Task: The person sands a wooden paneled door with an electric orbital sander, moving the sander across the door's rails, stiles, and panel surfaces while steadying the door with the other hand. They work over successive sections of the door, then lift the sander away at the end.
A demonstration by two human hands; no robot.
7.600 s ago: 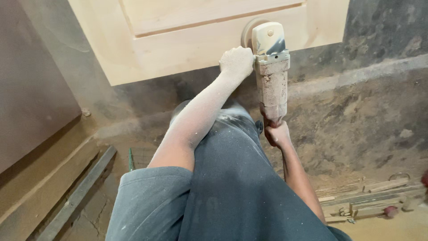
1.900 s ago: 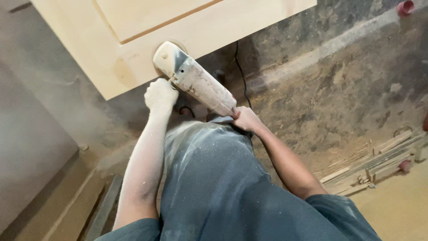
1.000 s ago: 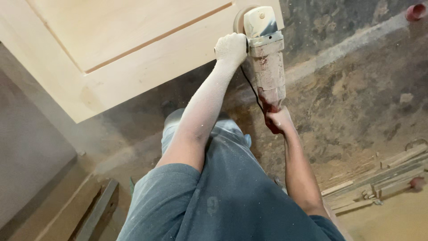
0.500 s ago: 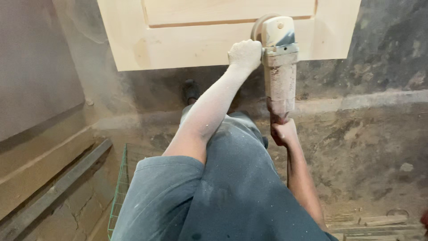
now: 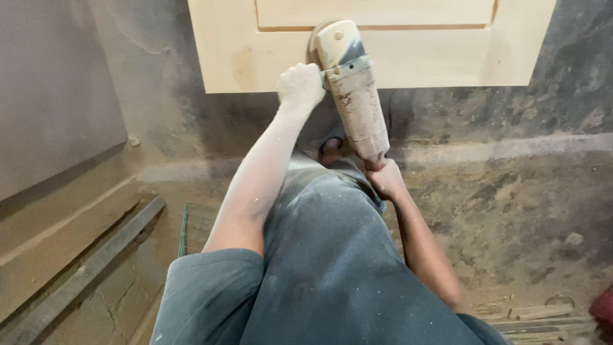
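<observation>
A dust-coated angle grinder (image 5: 352, 89) presses its head against the lower rail of a pale wooden door panel (image 5: 447, 57) at the top of the view. My left hand (image 5: 300, 85), white with dust, grips the side handle at the grinder's head. My right hand (image 5: 385, 180) holds the rear end of the grinder's body, lower down. My dusty grey trousers (image 5: 332, 255) fill the bottom middle.
The dirt floor (image 5: 511, 211) spreads to the right, with scrap wood strips (image 5: 536, 313) at the bottom right. A metal bar (image 5: 83, 268) lies along a low ledge at left, beside a green wire frame (image 5: 185, 227). A grey wall (image 5: 57, 83) rises at left.
The view has shifted and the grinder now sits more toward the middle of the panel's lower rail. Both hands keep their grip on the tool.
</observation>
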